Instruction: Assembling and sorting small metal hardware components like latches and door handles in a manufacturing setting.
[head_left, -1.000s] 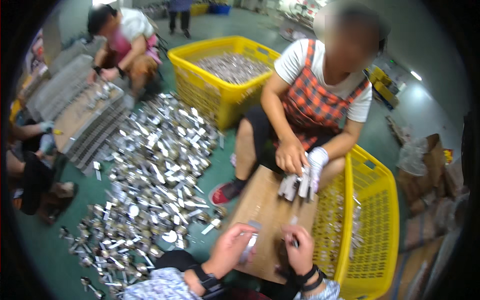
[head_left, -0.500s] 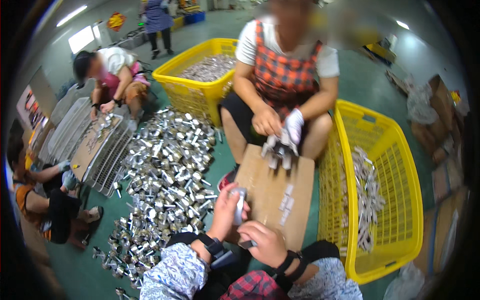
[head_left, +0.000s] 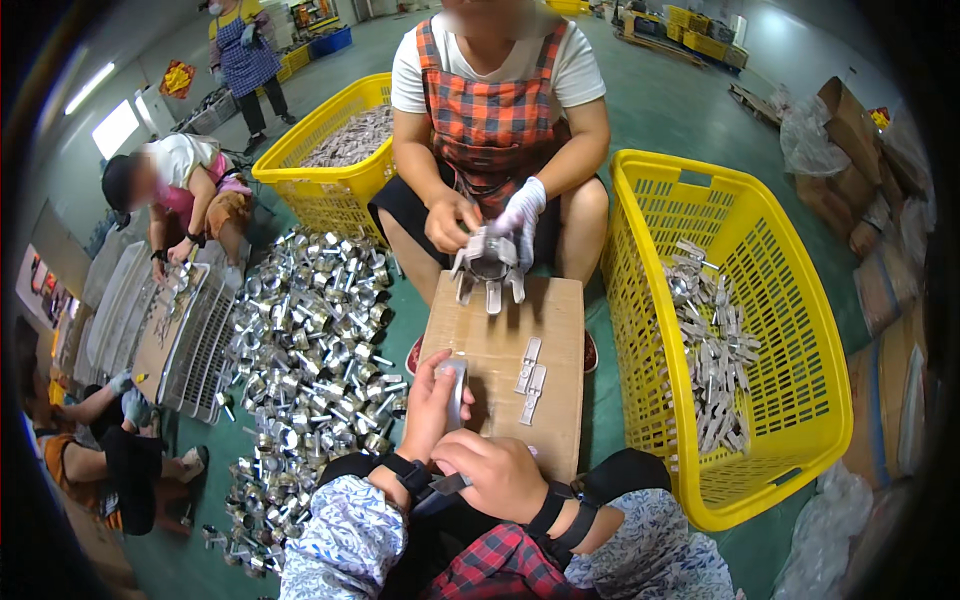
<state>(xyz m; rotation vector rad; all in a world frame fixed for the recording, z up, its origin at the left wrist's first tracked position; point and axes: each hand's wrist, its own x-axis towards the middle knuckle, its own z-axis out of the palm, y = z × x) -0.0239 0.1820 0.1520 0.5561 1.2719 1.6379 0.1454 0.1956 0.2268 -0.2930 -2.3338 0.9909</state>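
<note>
My left hand [head_left: 428, 408] is closed around a smooth silver metal piece [head_left: 456, 388], held upright at the near left corner of a cardboard sheet [head_left: 500, 300]. The palm and fingers hide part of it, so its kind is unclear. My right hand [head_left: 495, 474] is closed against the heel of my left hand, with a small flat grey strip [head_left: 450, 484] sticking out below the fingers. Pale plastic clip-like pieces [head_left: 531, 380] lie on the cardboard. Opposite, a co-worker's gloved hand [head_left: 522, 212] and bare hand hold a round cluster of such pieces [head_left: 489, 262].
A large heap of silver metal fittings with stems [head_left: 310, 350] covers the floor to the left. A yellow basket [head_left: 740, 180] with pale pieces stands right; another yellow basket [head_left: 320, 180] stands behind the heap. Other people sit at far left beside a crate [head_left: 205, 345].
My view has shifted, so the scene sits farther left and looks sharper. My right hand has come closer to my left, which keeps the silver piece. The co-worker still handles the round cluster.
</note>
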